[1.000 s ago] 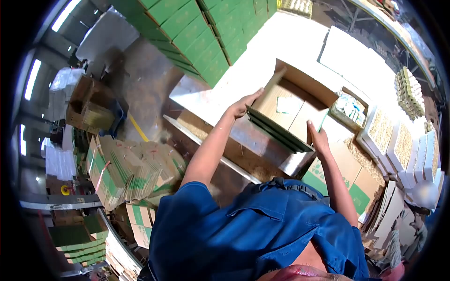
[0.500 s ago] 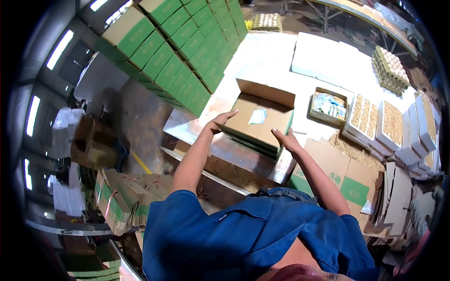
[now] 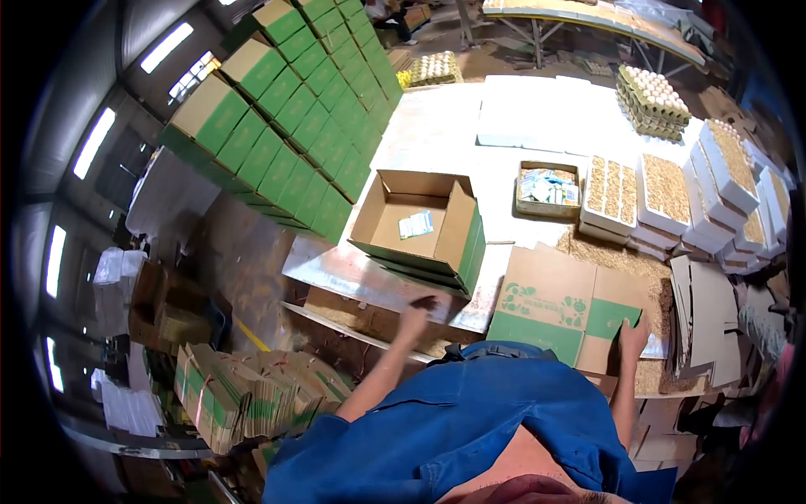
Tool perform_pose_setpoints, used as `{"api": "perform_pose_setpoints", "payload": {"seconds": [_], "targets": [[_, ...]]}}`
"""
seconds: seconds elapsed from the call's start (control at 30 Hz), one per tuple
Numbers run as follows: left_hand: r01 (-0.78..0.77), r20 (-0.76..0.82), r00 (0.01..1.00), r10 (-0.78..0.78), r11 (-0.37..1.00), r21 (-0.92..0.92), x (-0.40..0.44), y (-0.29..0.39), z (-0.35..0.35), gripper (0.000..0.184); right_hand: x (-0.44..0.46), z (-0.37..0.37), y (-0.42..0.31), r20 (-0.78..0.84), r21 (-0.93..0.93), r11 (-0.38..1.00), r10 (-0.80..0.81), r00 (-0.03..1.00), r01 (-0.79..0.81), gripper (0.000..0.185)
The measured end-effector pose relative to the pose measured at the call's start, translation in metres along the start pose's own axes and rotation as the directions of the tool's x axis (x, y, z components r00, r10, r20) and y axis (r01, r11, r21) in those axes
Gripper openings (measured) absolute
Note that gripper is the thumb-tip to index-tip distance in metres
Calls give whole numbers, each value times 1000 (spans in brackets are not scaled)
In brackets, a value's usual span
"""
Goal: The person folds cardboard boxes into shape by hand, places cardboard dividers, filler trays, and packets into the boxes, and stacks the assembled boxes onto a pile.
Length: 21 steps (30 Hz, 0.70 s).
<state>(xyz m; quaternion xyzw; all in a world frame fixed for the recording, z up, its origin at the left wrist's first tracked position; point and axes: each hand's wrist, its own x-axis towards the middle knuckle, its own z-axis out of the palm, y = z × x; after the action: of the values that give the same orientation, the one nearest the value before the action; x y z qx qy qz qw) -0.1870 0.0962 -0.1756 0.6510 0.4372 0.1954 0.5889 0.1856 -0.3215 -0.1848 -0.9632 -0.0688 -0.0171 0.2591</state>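
An open cardboard box (image 3: 403, 262) with green outer sides sits on the table, on top of other green-sided cardboard. Inside it lies a small blue-and-white packet (image 3: 415, 224). Below the box's front edge is my left hand (image 3: 415, 314), apart from it; motion blur and shadow obscure its fingers. My right hand (image 3: 634, 338) grips the right edge of a flattened cardboard box (image 3: 546, 298) printed with green patterns, its thumb showing on top. That flattened box lies over wood shavings to the right of the open box.
Stacked green boxes (image 3: 290, 126) rise at the left. A small box of packets (image 3: 547, 188) stands near white foam trays (image 3: 609, 195) filled with shavings. Egg trays (image 3: 652, 102) are stacked behind. Bundled flat cardboard (image 3: 220, 399) stands lower left.
Both hands have left the open box. My left hand has dropped below its front edge, and my right hand has moved right and taken hold of the flattened cardboard box.
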Motion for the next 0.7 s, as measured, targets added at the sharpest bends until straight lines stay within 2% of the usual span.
{"api": "perform_pose_setpoints", "payload": {"seconds": [0.03, 0.07, 0.1, 0.17, 0.23, 0.27, 0.33, 0.37, 0.43, 0.47, 0.5, 0.53, 0.57, 0.6, 0.63, 0.7], "targets": [[-113, 42, 993, 108, 980, 163, -14, 10, 35, 33, -1, 5, 7, 0, -2, 1000, 9, 1000, -9, 59], [-166, 146, 980, 137, 963, 211, -12, 12, 62, 47, 1, 13, 8, -14, 17, 1000, 1, 1000, -1, 60], [-138, 239, 966, 96, 977, 162, -1, -8, 85, 56, 8, 16, 7, -32, 38, 999, -10, 999, 11, 62], [-144, 358, 931, 65, 969, 199, 17, -12, 123, 56, 6, 8, -28, -9, -57, 993, 98, 995, -99, 62], [-29, 338, 936, -96, 937, 347, 4, 43, 139, 50, 1, -2, -49, 16, -5, 994, 110, 994, -110, 62], [-38, 341, 936, -89, 937, 346, 5, 41, 142, 50, 2, -2, -47, 9, -1, 994, 112, 994, -112, 62], [-98, 251, 967, 35, 965, 243, 11, 20, 143, 46, 0, 4, -40, 19, 42, 999, 14, 1000, -14, 61], [-103, 258, 966, 37, 963, 247, 12, 8, 142, 46, 0, 9, -35, 16, 44, 999, 22, 1000, -22, 61], [-342, 185, 936, 301, 903, 261, 3, 11, 138, 46, 0, 11, -26, 0, 113, 993, -38, 999, 37, 59], [-364, 141, 931, 336, 873, 325, -4, 13, 138, 46, 3, 11, -23, -6, 114, 993, -36, 999, 36, 59], [-370, 145, 929, 341, 871, 323, -11, 29, 139, 46, 6, 8, -26, 6, 190, 982, -11, 1000, 9, 58], [-320, 123, 947, 296, 877, 359, -18, 39, 140, 46, 7, 5, -26, 25, 261, 965, 14, 1000, -20, 57], [-267, 99, 964, 248, 880, 392, -25, 48, 140, 46, 7, 1, -26, 26, 257, 966, 16, 1000, -22, 57], [-329, 103, 944, 315, 859, 391, -28, 55, 138, 43, 10, -3, -25, 26, 338, 941, 28, 999, -35, 57], [-331, 102, 943, 317, 861, 387, -28, 58, 138, 43, 13, -6, -26, 25, 419, 907, 38, 999, -45, 57], [-227, 114, 966, 230, 973, -39, -30, 65, 136, 39, 30, 10, 0, -168, 433, 899, 11, 986, 64, 56]]}}
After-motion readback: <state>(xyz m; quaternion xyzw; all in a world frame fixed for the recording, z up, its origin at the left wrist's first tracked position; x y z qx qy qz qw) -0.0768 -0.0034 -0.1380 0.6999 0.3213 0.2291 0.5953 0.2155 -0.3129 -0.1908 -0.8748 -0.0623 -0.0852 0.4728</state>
